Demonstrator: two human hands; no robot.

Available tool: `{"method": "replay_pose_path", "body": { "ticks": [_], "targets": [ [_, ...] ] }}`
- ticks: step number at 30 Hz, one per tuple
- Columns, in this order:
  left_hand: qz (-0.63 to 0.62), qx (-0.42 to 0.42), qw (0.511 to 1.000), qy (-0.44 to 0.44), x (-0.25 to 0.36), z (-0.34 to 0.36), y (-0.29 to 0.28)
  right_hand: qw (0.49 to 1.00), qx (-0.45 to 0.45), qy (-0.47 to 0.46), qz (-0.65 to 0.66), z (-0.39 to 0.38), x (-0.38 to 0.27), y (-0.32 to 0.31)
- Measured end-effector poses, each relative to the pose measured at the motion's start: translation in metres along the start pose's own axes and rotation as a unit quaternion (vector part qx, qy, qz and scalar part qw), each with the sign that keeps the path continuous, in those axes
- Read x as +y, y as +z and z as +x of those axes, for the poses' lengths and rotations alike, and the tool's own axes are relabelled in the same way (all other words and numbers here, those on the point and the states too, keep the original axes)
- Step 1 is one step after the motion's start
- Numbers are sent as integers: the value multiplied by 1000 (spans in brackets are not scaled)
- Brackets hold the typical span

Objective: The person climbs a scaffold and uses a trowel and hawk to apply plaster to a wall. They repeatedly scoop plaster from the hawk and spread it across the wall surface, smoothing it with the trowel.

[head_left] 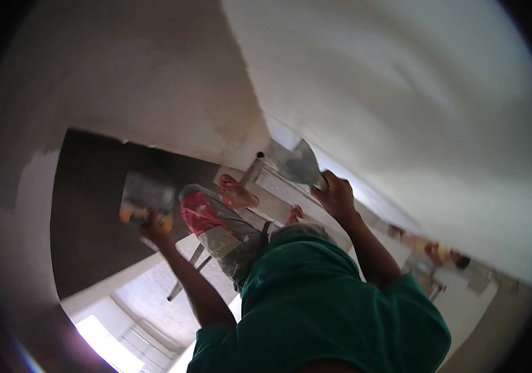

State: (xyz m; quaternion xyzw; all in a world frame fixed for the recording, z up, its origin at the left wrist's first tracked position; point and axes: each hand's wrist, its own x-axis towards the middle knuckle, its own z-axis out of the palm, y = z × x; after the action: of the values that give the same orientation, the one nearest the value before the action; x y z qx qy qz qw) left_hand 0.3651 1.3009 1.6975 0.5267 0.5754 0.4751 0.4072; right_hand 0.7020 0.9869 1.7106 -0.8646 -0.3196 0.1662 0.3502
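My left hand [156, 229] is wrapped round the yellow-and-black handle of a wide putty knife [148, 191]; its broad grey blade is smeared by motion. In my right hand [335, 198] is a triangular putty knife [302, 165], gripped by the handle with its blade pointing up and to the left. The right blade is near the foot of the smooth white wall [415, 105], and I cannot tell whether it touches. Both hands are held apart, out in front of my green shirt.
My feet in flip-flops [238, 189] are on a raised plank platform [272, 202] with a metal frame. A rougher beige wall [154, 81] meets the white one at a corner. A dark opening [92, 211] lies left, a bright window [107, 342] lower left. Blurred items [437, 253] lie below right.
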Motion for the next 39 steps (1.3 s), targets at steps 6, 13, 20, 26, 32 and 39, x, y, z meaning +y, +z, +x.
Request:
{"method": "replay_pose_path", "body": {
  "ticks": [6, 13, 20, 26, 32, 39],
  "targets": [
    [520, -106, 846, -61, -216, 18, -192, 991, 3, 131, 7, -41, 15, 2],
    [656, -314, 653, -211, -300, -60, -246, 962, 71, 255, 74, -128, 46, 44],
    [341, -198, 912, -111, -282, 48, -124, 939, 203, 275, 31, -190, 40, 82],
    [-161, -431, 842, -283, -22, 6, 89, 896, 216, 368, 123, -191, -22, 61],
    [-211, -567, 730, -318, 81, -37, 113, 886, 265, 342, 167, -175, -75, 70],
    [-219, -620, 707, -260, 98, -40, 121, 898, 265, 313, 161, -150, -127, 82]
  ]
}}
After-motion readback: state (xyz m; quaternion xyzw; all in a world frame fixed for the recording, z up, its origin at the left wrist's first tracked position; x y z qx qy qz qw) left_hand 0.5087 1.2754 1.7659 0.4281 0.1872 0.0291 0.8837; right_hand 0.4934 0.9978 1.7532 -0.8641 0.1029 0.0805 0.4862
